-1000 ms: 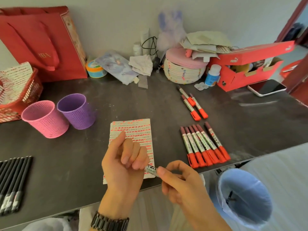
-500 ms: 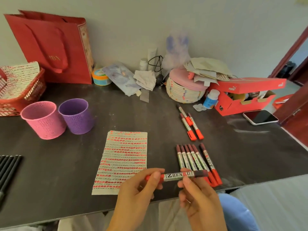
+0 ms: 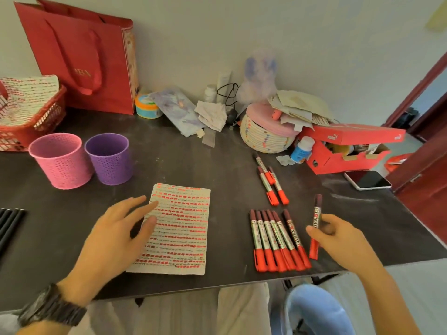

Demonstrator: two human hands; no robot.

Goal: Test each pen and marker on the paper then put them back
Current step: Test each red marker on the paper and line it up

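Red-capped marker [image 3: 316,226] is pinched between thumb and fingers of the right hand [image 3: 338,238], held nearly upright over the dark table [image 3: 217,160], just right of a row of six like markers [image 3: 275,240] lying side by side near the table's front edge. Three more markers [image 3: 271,182] lie in a loose cluster farther back. The left hand [image 3: 116,235] is spread, fingers loose and gripping nothing, its fingertips [image 3: 151,222] resting on the left margin of the paper [image 3: 179,228], a sheet covered in rows of red marks that lies flat between the two hands. A dark watch [image 3: 52,305] sits on the left wrist. Behind the paper to the left stand a pink cup [image 3: 60,160] and a purple cup [image 3: 110,160], touching or nearly so. Black pens [image 3: 8,223] lie at the far left edge. A red bag [image 3: 82,54] leans against the wall, a red shoebox [image 3: 346,148] stands open at the right, with a phone [image 3: 367,180] just in front of it
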